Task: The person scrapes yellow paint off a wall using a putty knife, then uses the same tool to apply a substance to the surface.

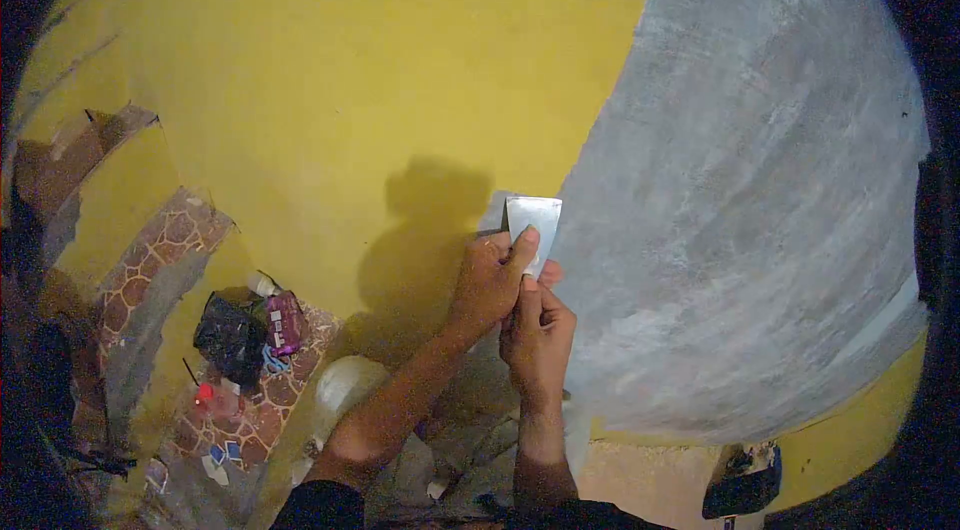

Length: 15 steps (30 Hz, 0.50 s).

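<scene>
Near the middle of the view, a pale, flat scraper-like blade (536, 222) points upward, its wide edge at the top. My left hand (494, 275) grips it, with the thumb pressed on its face. Just below, my right hand (540, 330) is closed around its narrow lower end. Part of a grey flat piece shows behind my left hand; what it belongs to is hidden. Behind both hands stands a wall, painted yellow (300, 60) on the left and coated grey (740, 180) on the right.
At the lower left, a stone-patterned ledge (270, 410) bears a black plastic bag (228, 335), a purple packet (285, 323) and a red item (206, 392). A whitish rounded object (348, 382) is beside my left forearm. A dark object (742, 482) lies at the lower right.
</scene>
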Tool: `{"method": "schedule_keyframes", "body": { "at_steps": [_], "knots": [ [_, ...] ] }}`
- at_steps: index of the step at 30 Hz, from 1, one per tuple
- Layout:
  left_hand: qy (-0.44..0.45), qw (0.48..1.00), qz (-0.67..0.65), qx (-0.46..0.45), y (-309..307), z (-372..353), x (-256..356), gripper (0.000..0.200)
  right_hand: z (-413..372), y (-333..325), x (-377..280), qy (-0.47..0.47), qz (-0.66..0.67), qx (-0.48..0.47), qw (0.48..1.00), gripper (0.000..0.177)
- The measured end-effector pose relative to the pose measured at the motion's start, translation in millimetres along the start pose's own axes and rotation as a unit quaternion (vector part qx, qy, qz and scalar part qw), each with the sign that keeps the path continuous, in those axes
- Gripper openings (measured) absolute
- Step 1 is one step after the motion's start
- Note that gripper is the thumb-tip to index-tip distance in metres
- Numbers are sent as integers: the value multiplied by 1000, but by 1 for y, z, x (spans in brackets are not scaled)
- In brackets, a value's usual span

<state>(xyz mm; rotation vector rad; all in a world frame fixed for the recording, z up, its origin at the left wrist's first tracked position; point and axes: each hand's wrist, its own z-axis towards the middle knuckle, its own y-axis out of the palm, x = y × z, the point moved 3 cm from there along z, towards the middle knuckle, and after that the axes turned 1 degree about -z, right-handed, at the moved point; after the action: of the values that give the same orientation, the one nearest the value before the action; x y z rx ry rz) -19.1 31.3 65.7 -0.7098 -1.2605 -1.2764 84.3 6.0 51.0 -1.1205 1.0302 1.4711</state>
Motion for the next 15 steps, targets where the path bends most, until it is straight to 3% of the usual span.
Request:
{"method": "schedule_keyframes", "body": {
  "at_steps": [6, 8, 9, 11, 15],
  "knots": [
    [-17, 1000, 5, -7, 1, 4, 14, 53, 10, -5, -7, 5, -19, -10, 1000, 41],
    [96, 990, 107, 13, -1, 7, 28, 54, 21, -6, -19, -104, -127, 10, 986, 40],
    [92, 990, 104, 9, 3, 10, 34, 54, 25, -6, -28, -101, -130, 15, 986, 40],
    [66, 990, -127, 2, 7, 20, 47, 56, 34, 3, -60, -108, -106, -40, 988, 39],
    [49, 985, -164, -17, 4, 9, 35, 60, 19, 2, -61, -120, -106, -24, 987, 37]
  ]
}}
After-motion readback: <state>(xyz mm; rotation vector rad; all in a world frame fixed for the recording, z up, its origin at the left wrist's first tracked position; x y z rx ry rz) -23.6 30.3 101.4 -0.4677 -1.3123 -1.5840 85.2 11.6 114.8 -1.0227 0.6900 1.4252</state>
